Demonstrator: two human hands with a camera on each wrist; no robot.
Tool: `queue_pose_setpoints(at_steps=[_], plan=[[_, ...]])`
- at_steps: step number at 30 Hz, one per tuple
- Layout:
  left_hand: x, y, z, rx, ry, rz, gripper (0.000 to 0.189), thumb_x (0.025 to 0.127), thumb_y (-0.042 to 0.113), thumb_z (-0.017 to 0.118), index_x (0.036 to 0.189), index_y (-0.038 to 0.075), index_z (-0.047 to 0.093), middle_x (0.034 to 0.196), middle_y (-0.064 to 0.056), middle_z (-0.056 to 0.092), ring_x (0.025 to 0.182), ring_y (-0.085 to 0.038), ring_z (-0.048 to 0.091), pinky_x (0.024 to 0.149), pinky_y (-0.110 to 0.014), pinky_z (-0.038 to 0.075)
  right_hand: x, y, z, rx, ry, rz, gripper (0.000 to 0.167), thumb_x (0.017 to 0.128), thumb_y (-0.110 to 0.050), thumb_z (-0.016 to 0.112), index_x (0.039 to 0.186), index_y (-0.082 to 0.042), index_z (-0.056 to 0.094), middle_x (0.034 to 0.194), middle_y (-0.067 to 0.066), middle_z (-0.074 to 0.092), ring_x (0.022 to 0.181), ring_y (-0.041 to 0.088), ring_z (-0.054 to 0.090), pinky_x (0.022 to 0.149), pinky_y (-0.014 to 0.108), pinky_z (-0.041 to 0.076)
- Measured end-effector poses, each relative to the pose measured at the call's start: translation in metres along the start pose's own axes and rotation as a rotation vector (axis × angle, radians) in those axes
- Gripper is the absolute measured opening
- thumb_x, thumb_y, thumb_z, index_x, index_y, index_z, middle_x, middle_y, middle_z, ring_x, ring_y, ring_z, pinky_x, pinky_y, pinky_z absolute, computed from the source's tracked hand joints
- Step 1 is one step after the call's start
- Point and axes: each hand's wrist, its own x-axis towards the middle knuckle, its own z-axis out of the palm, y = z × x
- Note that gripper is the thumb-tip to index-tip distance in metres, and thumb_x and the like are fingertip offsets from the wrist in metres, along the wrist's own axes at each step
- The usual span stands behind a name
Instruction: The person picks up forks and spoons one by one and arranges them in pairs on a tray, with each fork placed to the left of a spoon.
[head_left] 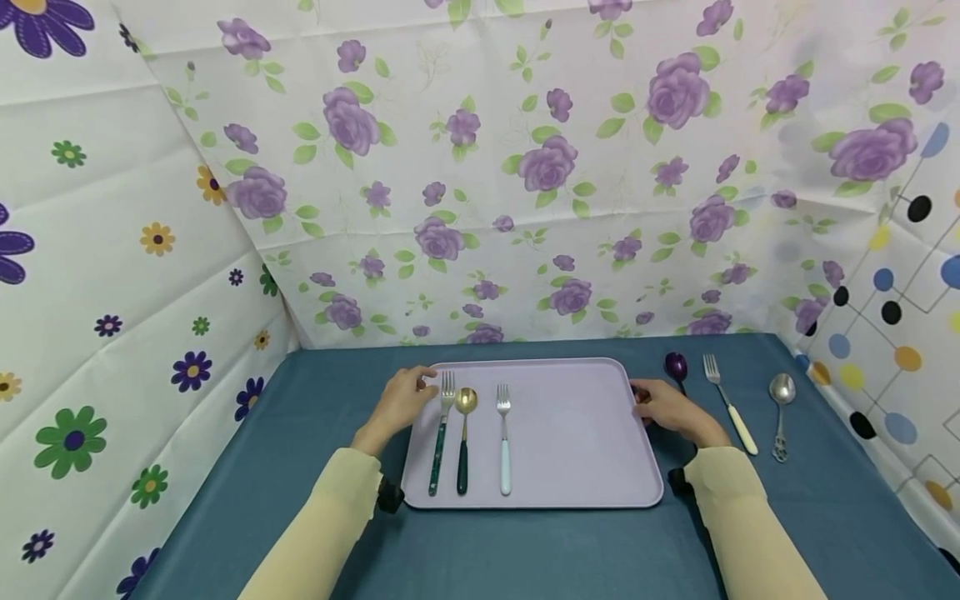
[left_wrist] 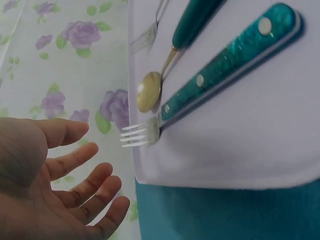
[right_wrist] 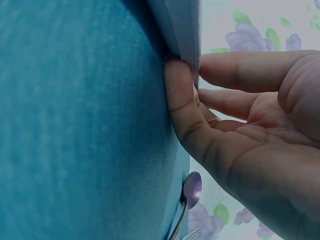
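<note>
A pale lilac tray (head_left: 577, 433) lies on the blue cloth, with cutlery on its left half. From the left come a fork with a marbled green handle (head_left: 438, 450), a gold spoon with a dark green handle (head_left: 465, 402) and a fork with a pale blue handle (head_left: 505, 458). My left hand (head_left: 397, 408) is just beyond the tray's upper left corner; its fingers are spread and loosely bent, holding nothing in the left wrist view. At the right edge, my right hand (right_wrist: 240, 130) pinches the tray rim (right_wrist: 182, 35), thumb above and a finger underneath.
Right of the tray lie a purple spoon (head_left: 677, 367), a fork with a cream handle (head_left: 738, 425) and a silver spoon with an ornate handle (head_left: 781, 408). Flowered cloth walls (head_left: 480, 208) stand behind and at the left; a dotted one (head_left: 885, 333) stands right.
</note>
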Motion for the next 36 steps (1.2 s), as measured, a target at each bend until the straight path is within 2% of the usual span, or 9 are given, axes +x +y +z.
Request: queue_pose_setpoints(at_steps=[10,15,23,36], plan=[[-0.001,-0.013,0.003,0.013,0.015,-0.069,0.048,0.103,0.015,0.061,0.145,-0.008,0.053,0.115,-0.024,0.058,0.099,-0.032,0.054,0.084,-0.050,0.049,-0.001,-0.002,0.000,-0.012,0.005,-0.011,0.059,0.097,0.006,0.057,0.149,0.022,0.033,0.096,0.016,0.054,0.089,0.027,0.059,0.079,0.042,0.059],[0.000,-0.017,0.004,0.029,-0.001,-0.093,0.053,0.103,0.015,0.060,0.147,-0.012,0.048,0.111,-0.023,0.056,0.096,-0.032,0.053,0.080,-0.047,0.049,-0.001,-0.001,0.001,-0.011,0.006,-0.013,0.059,0.097,0.006,0.057,0.149,0.022,0.034,0.096,0.016,0.054,0.089,0.027,0.059,0.078,0.041,0.059],[-0.001,-0.027,0.007,0.042,-0.045,-0.153,0.056,0.105,0.018,0.059,0.149,-0.014,0.044,0.128,-0.030,0.055,0.112,-0.038,0.058,0.094,-0.053,0.052,0.001,-0.001,0.001,-0.014,0.004,-0.019,0.059,0.096,0.006,0.057,0.149,0.022,0.034,0.095,0.016,0.054,0.087,0.026,0.059,0.077,0.040,0.059],[0.005,-0.034,0.014,0.087,-0.054,-0.187,0.047,0.104,0.017,0.059,0.140,-0.014,0.055,0.129,-0.030,0.060,0.118,-0.041,0.059,0.098,-0.054,0.051,0.000,0.000,0.000,-0.008,0.004,-0.004,0.060,0.097,0.005,0.057,0.149,0.022,0.033,0.096,0.016,0.055,0.088,0.027,0.059,0.079,0.042,0.059]])
